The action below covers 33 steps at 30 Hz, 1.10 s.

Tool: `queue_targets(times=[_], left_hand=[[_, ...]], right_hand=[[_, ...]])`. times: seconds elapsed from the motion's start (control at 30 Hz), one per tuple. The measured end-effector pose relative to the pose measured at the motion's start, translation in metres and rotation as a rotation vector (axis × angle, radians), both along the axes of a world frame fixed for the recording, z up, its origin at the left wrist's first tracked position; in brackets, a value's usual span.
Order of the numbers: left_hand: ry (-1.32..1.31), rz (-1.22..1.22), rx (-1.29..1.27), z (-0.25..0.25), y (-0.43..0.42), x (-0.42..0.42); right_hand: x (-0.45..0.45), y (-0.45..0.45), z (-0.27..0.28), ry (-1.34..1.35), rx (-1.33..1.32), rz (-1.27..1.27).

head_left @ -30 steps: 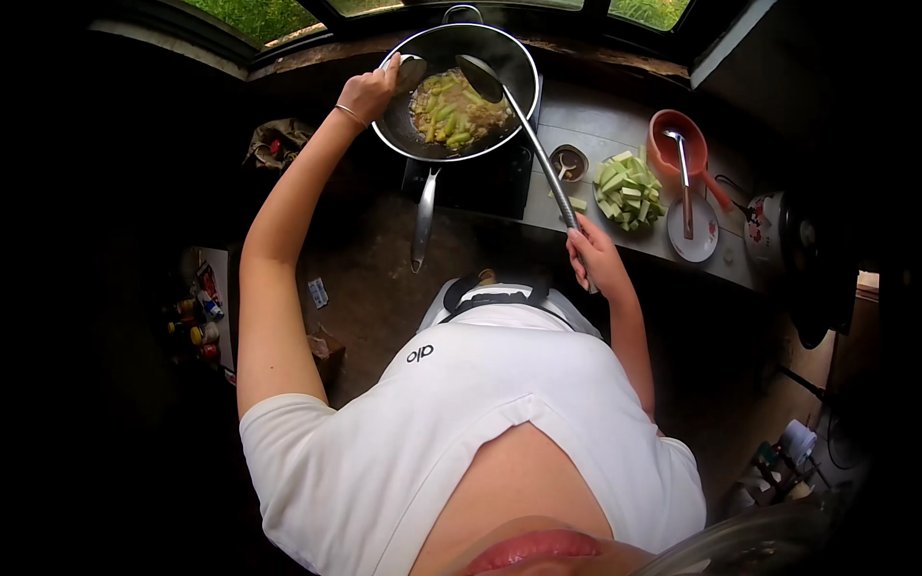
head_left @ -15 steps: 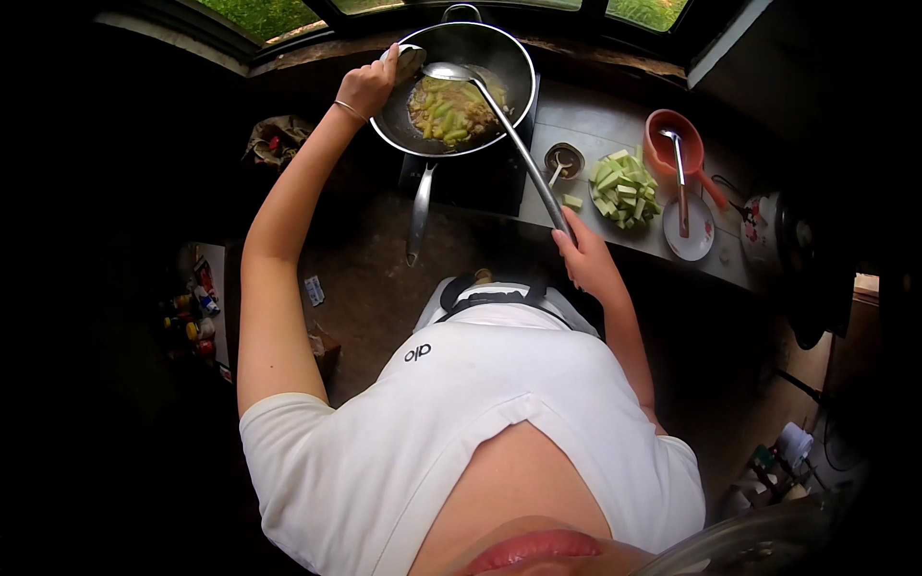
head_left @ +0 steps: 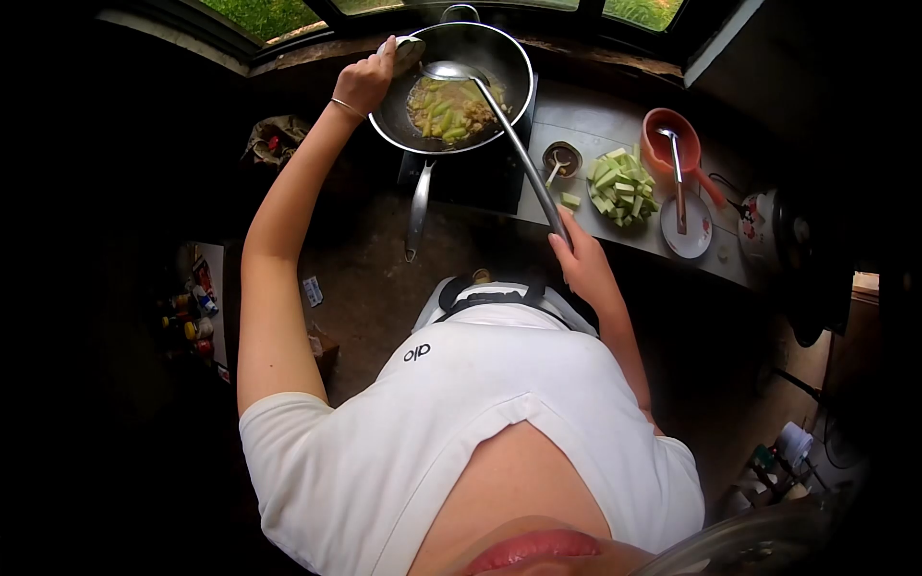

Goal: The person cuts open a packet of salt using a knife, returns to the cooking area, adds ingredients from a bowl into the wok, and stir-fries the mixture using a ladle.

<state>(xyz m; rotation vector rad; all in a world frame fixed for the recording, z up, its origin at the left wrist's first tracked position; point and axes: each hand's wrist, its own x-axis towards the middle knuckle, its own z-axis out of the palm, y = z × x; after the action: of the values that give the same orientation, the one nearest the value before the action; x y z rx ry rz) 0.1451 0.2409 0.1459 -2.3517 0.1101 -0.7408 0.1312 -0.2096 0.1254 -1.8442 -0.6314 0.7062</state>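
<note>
My left hand (head_left: 364,83) is closed on a small bowl (head_left: 409,56), tipped on its side at the left rim of the wok (head_left: 389,134). In my right hand (head_left: 582,257) is the long metal handle of a ladle (head_left: 454,71). Its shiny head hangs over the wok, close to the bowl. Green vegetable pieces (head_left: 444,112) lie in liquid at the bottom of the wok, with a lumpy yellowish-brown food (head_left: 477,116) on their right. The wok's long handle (head_left: 419,216) points toward me. What the bowl holds, if anything, is hard to see.
Right of the wok, the counter holds a small cup with a spoon (head_left: 561,159), a heap of cut pale-green vegetable (head_left: 622,188), a red dipper (head_left: 656,149), a small plate with a utensil across it (head_left: 688,241) and a patterned pot (head_left: 756,230). Windows stand behind the wok.
Both hands stay nearly in place, still holding the bowl and the ladle. More of the lumpy food's light surface and the liquid around it shows in the wok. The view has shifted very slightly.
</note>
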Motion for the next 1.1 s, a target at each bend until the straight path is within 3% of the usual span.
queue_targets(times=[0.3, 0.47, 0.63, 0.73, 0.87, 0.93, 1.0, 1.1], left_hand=[[0.004, 0.089, 0.005, -0.005, -0.007, -0.001], [0.159, 0.109, -0.009, -0.044, -0.002, 0.001], [0.068, 0.105, -0.142, -0.046, -0.006, 0.002], [0.239, 0.069, -0.098, -0.074, -0.006, -0.002], [0.178, 0.033, -0.197, -0.075, -0.008, -0.002], [0.345, 0.026, -0.096, -0.09, -0.011, -0.006], [0.251, 0.104, -0.244, -0.086, -0.01, -0.006], [0.344, 0.063, -0.168, -0.1, -0.006, -0.012]], right_hand=[[0.0, -0.01, -0.003, 0.109, -0.109, -0.039], [-0.001, -0.013, -0.019, 0.116, -0.027, -0.045], [0.0, -0.015, -0.013, 0.121, -0.042, -0.058], [0.003, -0.013, -0.002, 0.164, -0.046, -0.05], [0.002, -0.012, 0.005, 0.201, -0.088, -0.073], [0.004, -0.012, 0.004, 0.201, -0.072, -0.07], [0.007, -0.012, -0.001, 0.14, -0.098, -0.059], [0.005, -0.012, -0.006, 0.185, -0.032, -0.065]])
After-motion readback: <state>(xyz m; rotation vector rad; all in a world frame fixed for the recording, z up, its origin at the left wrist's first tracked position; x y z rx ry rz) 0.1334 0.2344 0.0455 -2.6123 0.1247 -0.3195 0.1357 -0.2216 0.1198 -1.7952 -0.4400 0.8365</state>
